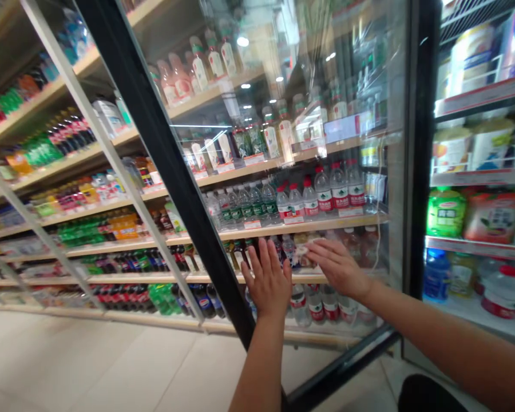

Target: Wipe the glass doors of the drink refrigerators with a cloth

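Observation:
A glass door (pixel 278 220) in a black frame stands swung out in front of me. My left hand (pixel 268 277) lies flat against its lower part, palm to the pane and fingers spread. To the right, my right hand (pixel 337 266) is also at the glass, its fingers stretched together to the left. Under those fingertips is a small crumpled whitish cloth (pixel 301 250), blurred, so its material is hard to make out. Bottles with red caps (pixel 321 191) and green-labelled bottles (pixel 244 203) show through the pane, on shelves behind it.
On the right is a lit cooler with bottles on racks, among them a green-labelled jug (pixel 446 213). Long wooden shelves (pixel 111 200) of drinks run along the left. Pale floor tiles (pixel 111 366) lie below, and a dark rounded shape (pixel 427 395) shows at the bottom edge.

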`<state>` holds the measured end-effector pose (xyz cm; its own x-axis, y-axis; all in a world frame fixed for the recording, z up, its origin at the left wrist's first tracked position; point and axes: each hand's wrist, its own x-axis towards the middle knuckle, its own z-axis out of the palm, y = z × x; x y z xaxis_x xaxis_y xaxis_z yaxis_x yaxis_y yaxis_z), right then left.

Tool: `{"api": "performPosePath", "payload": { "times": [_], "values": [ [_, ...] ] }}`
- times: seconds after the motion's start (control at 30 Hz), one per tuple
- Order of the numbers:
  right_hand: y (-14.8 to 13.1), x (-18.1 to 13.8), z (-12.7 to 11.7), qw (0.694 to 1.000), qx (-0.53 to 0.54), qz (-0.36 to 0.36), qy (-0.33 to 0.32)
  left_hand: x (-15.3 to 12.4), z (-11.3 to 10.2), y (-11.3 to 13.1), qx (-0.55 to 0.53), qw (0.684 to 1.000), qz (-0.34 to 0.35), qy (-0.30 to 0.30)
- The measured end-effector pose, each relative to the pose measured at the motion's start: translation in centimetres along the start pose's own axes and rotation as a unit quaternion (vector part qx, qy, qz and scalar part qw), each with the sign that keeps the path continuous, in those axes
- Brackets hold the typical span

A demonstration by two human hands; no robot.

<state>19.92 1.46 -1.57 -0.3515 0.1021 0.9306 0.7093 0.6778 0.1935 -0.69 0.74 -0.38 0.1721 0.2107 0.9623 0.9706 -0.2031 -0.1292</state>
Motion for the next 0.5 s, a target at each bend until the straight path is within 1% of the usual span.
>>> {"api": "performPosePath", "payload": {
  "times": [0.1, 0.17, 0.23, 0.3, 0.37, 0.43, 0.5],
  "values": [
    [0.9, 2.8, -0.4, 0.998, -0.003, 0.027, 0.064, 0.0, 0.0, -0.1, 0.021, 1.000, -0.002, -0.007],
    [0.9, 3.1, 0.0, 0.995, -0.018, 0.039, 0.087, 0.0, 0.0, 0.0, 0.022, 1.000, 0.004, -0.005],
    [0.1, 1.9, 0.7, 0.996, -0.034, 0.028, 0.076, 0.1, 0.0, 0.0, 0.020, 1.000, 0.011, 0.000],
    [-0.8, 0.3, 1.3, 0.998, -0.036, -0.006, 0.044, 0.1, 0.0, 0.0, 0.013, 1.000, 0.012, 0.004],
    [-1.1, -0.4, 1.3, 0.999, -0.027, -0.040, 0.010, 0.2, 0.1, 0.0, 0.007, 1.000, 0.008, 0.004],
    [-0.7, 0.5, 0.8, 0.999, -0.027, -0.040, 0.004, 0.2, 0.2, -0.1, 0.014, 1.000, 0.011, 0.007],
    [0.1, 2.0, 0.2, 0.999, -0.033, -0.010, 0.024, 0.2, 0.3, -0.1, 0.025, 0.999, 0.016, 0.011]
  ]
}}
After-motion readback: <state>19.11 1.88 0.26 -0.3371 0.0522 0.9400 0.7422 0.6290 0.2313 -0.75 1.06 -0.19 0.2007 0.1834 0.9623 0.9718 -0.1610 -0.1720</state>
